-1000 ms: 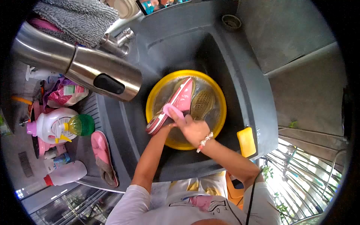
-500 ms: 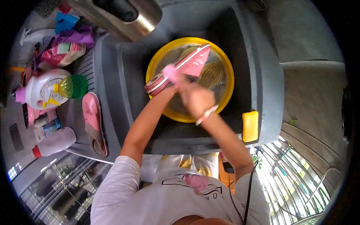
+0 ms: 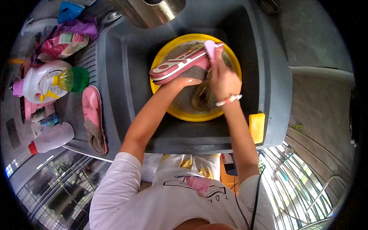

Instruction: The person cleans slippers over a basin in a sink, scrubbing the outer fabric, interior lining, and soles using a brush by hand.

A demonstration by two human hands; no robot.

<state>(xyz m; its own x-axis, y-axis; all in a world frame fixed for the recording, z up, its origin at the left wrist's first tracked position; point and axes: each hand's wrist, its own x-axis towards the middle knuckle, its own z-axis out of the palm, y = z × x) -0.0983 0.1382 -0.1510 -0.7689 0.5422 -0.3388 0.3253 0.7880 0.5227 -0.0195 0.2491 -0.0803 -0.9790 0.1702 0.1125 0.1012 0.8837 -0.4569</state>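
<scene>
A pink slipper (image 3: 178, 66) with a white-patterned sole is tilted over the yellow basin (image 3: 175, 114), its sole turned up. My left hand (image 3: 188, 81) holds it from below at the grey lining, fingers mostly hidden behind the slipper. My right hand (image 3: 227, 82) is closed on a pink scrub brush (image 3: 210, 49), which is against the toe end of the sole; its bristles are hidden. Cloudy water fills the basin, and a brownish mesh-like item (image 3: 203, 97) lies in it. The matching slipper (image 3: 93, 119) rests on the ledge at the left.
The basin stands in a dark grey sink (image 3: 134, 42). A yellow soap bar (image 3: 256, 128) sits on the right front rim. A metal cylinder (image 3: 153, 13) juts in at the top. Left are a white detergent bottle (image 3: 38, 86), a green spray bottle (image 3: 74, 79) and a red-capped bottle (image 3: 53, 138).
The brush and my right hand have moved to the slipper's toe end, up and right. The slipper has rolled so more of its sole faces up. The view has shifted slightly.
</scene>
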